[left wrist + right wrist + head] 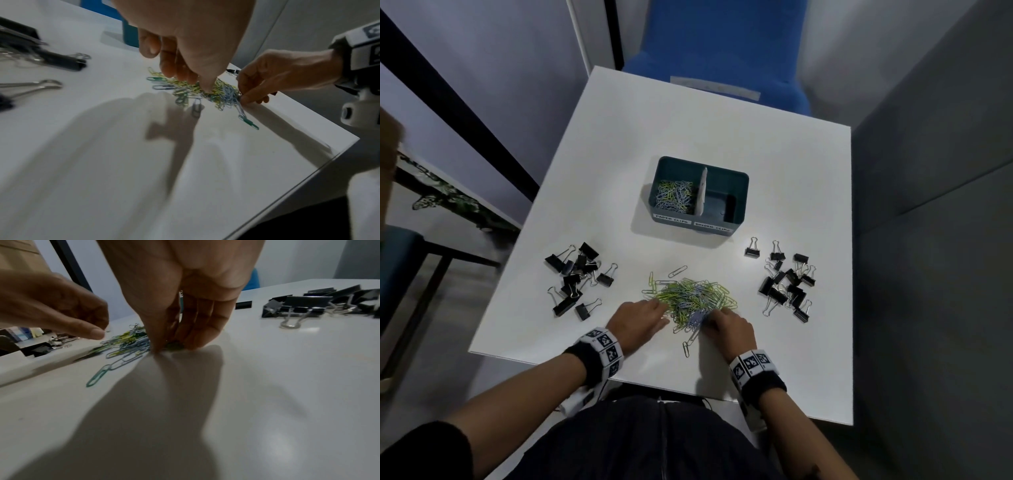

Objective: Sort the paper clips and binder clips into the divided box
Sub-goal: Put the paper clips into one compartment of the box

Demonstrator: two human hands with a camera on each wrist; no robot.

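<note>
On the table (774,164) before me, the divided box (739,185) stands behind the loose pile of paper clips (691,298), with more paper clips in its left compartment. 2 groups of binder clips flank the pile, the left group (577,277) and the right group (786,279). My left hand (638,320) and right hand (729,327) sit at the pile's near edge.

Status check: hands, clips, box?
Left hand and right hand both pinching into the heap of green and blue paper clips. Teal divided box: paper clips in its left compartment, right looks empty. Black binder clips unsorted, nothing blocking.
</note>
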